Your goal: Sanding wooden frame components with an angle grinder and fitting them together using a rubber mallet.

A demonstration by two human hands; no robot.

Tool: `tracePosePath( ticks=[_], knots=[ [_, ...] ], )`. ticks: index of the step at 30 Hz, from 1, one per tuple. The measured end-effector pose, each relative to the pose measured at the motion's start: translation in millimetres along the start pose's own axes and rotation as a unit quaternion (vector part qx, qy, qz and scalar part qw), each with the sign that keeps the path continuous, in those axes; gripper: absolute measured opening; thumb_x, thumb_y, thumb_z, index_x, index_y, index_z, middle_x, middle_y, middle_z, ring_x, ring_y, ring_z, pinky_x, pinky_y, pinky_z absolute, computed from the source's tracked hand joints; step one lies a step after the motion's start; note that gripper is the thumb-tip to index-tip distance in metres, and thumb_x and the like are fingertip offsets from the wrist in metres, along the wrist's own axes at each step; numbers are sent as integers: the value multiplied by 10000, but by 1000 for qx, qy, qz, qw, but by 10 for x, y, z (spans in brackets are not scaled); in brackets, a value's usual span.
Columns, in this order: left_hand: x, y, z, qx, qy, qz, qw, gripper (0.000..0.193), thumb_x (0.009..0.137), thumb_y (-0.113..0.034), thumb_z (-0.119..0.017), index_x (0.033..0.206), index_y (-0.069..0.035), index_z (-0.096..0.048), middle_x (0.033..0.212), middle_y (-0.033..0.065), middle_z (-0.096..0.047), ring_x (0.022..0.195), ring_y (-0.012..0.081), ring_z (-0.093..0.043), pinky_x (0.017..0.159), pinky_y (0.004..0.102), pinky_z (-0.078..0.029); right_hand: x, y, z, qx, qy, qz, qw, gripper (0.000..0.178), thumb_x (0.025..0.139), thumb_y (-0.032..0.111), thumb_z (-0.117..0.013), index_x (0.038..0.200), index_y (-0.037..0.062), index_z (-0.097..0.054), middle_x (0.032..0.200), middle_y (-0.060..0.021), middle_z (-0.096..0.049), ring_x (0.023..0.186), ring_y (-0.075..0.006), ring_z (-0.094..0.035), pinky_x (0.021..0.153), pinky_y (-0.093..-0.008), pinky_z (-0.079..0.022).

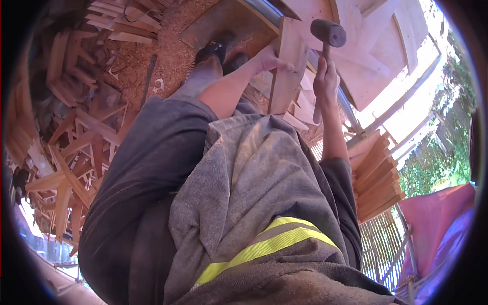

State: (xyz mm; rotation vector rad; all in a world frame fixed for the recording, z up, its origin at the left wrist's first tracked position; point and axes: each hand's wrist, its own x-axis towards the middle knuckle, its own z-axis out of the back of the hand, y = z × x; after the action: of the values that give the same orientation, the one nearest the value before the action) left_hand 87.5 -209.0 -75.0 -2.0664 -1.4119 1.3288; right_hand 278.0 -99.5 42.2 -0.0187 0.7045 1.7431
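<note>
My right hand (pixel 327 80) is wrapped round the handle of a mallet. The mallet's dark, rounded head (pixel 328 33) is raised at the upper right, beside a pale wooden board (pixel 290 84) and apart from it. My left hand (pixel 268 59) grips the edge of that board, with a digit lying across its face. Its other fingers are partly hidden behind the wood. The board stands on edge, running away from my lap. Whether the board is joined to the wooden pieces beside it, I cannot tell.
Large pale wooden panels (pixel 376 51) lie at the upper right, near a metal rail (pixel 347 104). Sawdust covers the ground (pixel 173 48). Loose wooden pieces (pixel 76 147) are heaped at the left, and stacked wood (pixel 378 178) stands at the right, near a red tarp (pixel 437 213).
</note>
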Motion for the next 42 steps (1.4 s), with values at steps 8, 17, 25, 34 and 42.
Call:
tracePosePath(
  ticks=[8,17,25,34,42],
  knots=[
    [69,227,21,18,-8,17,1000,642,741,-287,-965,1279,-25,-735,1144,86,-780,983,185,-767,828,342,-637,-265,118,-164,60,39,19,997,447,1134,367,-499,1211,-61,-600,1050,-317,-682,979,-468,-686,839,-516,-516],
    [87,218,42,4,3,58,998,641,745,-291,-963,1277,-14,-735,1122,79,-780,983,192,-766,794,354,-646,-620,685,1077,304,-100,134,938,548,1118,589,-481,937,81,-579,703,-10,-556,590,-160,-562,519,-326,-459],
    [20,251,2,48,-30,1,998,702,688,-350,-993,1220,47,-762,1091,124,-794,934,208,-772,783,372,-641,-338,-64,-376,92,21,26,995,441,1100,342,-574,1251,-64,-650,943,-297,-690,911,-435,-674,839,-482,-529],
    [148,344,63,47,-40,-35,997,677,688,-354,-991,1209,23,-781,1088,117,-802,952,191,-768,848,346,-624,-456,73,167,187,-87,14,978,452,1140,469,-495,1000,42,-546,690,-59,-541,587,-155,-533,549,-360,-454],
    [123,342,49,62,-43,-20,997,582,742,-285,-971,1210,-1,-774,1130,100,-791,987,176,-758,867,333,-619,-396,206,178,91,-23,-4,996,498,1125,458,-552,970,-5,-647,693,-87,-593,595,-175,-566,565,-385,-466]
  ],
)
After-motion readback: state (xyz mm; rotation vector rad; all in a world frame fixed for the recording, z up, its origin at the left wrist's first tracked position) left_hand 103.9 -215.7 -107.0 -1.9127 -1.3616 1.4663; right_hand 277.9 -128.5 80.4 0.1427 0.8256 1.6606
